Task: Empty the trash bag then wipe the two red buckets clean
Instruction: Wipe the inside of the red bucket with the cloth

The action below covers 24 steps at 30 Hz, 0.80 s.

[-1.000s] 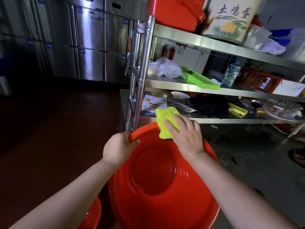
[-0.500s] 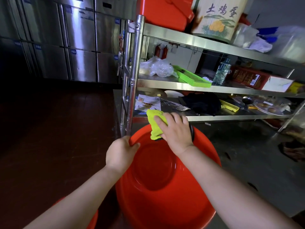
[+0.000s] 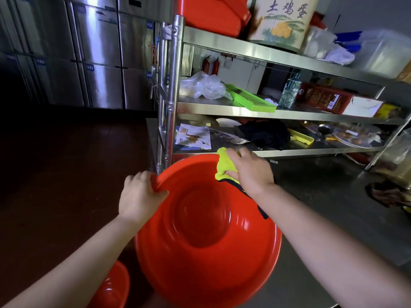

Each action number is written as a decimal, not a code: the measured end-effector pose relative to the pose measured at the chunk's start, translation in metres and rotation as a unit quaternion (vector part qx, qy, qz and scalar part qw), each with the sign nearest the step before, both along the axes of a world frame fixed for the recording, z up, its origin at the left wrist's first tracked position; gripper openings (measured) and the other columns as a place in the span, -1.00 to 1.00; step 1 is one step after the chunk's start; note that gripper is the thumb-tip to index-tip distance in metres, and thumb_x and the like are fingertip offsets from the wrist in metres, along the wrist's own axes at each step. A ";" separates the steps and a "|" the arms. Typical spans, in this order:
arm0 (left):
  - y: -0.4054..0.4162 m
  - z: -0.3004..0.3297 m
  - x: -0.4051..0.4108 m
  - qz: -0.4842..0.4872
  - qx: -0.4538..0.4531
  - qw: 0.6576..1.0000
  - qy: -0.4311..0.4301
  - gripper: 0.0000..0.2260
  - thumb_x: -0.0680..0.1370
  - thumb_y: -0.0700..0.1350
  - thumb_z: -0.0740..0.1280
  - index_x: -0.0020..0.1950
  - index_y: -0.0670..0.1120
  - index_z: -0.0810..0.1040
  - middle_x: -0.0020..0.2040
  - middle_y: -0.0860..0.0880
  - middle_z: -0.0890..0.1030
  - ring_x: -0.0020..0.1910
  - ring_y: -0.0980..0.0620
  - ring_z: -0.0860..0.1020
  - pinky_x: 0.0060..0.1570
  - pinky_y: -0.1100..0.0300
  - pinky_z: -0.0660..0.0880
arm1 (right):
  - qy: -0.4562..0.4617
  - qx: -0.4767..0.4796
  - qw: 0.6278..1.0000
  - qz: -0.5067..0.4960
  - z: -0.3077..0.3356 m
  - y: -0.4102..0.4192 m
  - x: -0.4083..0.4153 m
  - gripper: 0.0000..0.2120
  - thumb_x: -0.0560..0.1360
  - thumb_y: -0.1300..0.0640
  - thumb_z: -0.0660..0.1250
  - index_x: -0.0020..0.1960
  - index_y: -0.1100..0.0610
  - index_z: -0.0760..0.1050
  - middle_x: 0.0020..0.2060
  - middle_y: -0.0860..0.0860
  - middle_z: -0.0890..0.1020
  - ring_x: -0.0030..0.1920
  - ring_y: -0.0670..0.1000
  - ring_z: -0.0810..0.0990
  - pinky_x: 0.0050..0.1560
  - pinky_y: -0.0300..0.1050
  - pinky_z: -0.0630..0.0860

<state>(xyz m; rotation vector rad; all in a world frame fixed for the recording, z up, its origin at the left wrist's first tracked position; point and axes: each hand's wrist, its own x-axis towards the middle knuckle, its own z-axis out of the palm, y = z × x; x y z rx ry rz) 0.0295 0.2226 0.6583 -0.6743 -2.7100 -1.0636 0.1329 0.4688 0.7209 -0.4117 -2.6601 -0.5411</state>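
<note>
Red bucket [image 3: 206, 230] opens toward the person; left hand [image 3: 139, 196] grips its left rim, right hand [image 3: 250, 172] presses yellow cloth [image 3: 223, 166] with straight fingers on the far rim.

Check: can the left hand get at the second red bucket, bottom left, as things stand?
Probably not without letting go: the left hand grips the rim of the big red bucket. The second red bucket sits low beside the left forearm with nothing on it.
</note>
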 end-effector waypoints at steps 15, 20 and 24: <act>0.034 0.003 0.001 -0.096 0.090 0.989 -0.073 -0.92 0.48 -0.03 0.38 -0.16 0.00 0.53 -0.44 0.03 0.50 -0.48 0.04 0.48 -0.43 0.19 0.34 | 0.047 0.063 0.994 0.079 -0.006 -0.028 -0.018 -0.38 0.20 -0.14 0.53 0.21 -0.02 0.47 -0.08 0.06 0.54 -0.13 0.15 0.53 -0.18 -0.03 0.44; 0.006 -0.016 -0.001 -0.016 0.229 0.958 -0.170 -0.93 0.49 -0.02 0.38 -0.18 0.04 0.55 -0.33 -0.14 0.63 -0.36 -0.17 0.61 -0.32 -0.09 0.59 | 0.128 -0.117 0.982 -0.076 -0.036 0.009 0.015 -0.41 0.37 -0.12 0.43 0.33 0.01 0.38 -0.03 0.12 0.50 -0.07 0.17 0.51 -0.22 -0.01 0.45; -0.005 -0.027 0.009 0.017 0.256 0.946 -0.199 -0.94 0.47 -0.02 0.40 -0.19 0.06 0.57 -0.30 -0.16 0.65 -0.32 -0.22 0.63 -0.28 -0.19 0.59 | 0.140 -0.168 0.970 -0.103 -0.053 0.015 0.029 -0.45 0.43 -0.08 0.39 0.34 0.05 0.34 -0.02 0.12 0.50 -0.07 0.16 0.54 -0.33 -0.09 0.38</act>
